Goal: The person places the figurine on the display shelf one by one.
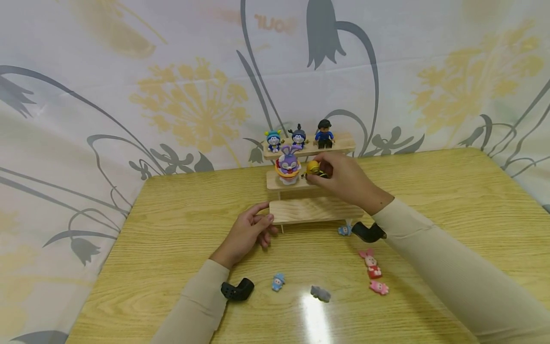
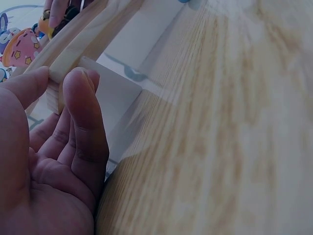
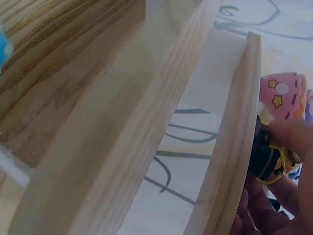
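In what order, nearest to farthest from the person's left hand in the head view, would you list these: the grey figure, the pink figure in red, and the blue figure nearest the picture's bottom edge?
1. Blue figure: in front of the left hand, slightly right.
2. Grey figure: farther right.
3. Pink figure in red: farthest right.
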### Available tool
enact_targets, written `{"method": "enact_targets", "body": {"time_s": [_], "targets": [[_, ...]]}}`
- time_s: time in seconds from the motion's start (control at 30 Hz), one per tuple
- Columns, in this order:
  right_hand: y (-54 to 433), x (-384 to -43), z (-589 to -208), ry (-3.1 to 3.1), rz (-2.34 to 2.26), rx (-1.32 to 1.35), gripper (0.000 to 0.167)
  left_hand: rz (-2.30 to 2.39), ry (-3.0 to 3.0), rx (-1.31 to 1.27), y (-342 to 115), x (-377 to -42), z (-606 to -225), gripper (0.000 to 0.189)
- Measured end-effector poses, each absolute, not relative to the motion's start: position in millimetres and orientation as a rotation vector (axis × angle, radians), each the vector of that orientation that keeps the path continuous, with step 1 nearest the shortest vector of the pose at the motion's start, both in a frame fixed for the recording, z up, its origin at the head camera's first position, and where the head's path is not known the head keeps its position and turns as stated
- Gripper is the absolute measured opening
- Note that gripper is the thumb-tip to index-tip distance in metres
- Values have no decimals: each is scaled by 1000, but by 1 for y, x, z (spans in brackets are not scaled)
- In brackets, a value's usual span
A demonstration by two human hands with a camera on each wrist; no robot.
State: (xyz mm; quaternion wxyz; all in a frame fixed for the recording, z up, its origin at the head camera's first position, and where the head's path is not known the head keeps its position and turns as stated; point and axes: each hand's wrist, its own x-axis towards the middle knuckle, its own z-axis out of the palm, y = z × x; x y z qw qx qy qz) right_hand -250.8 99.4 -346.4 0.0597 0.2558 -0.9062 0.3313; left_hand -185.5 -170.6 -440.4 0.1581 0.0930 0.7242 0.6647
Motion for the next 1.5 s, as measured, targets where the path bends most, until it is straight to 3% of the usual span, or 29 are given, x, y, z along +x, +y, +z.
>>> {"method": "enact_targets", "body": {"time_s": [1.5], "targets": [[110, -250, -350, -2734, 1098, 832, 52, 1911, 2051, 261, -171, -186, -440, 55]]}}
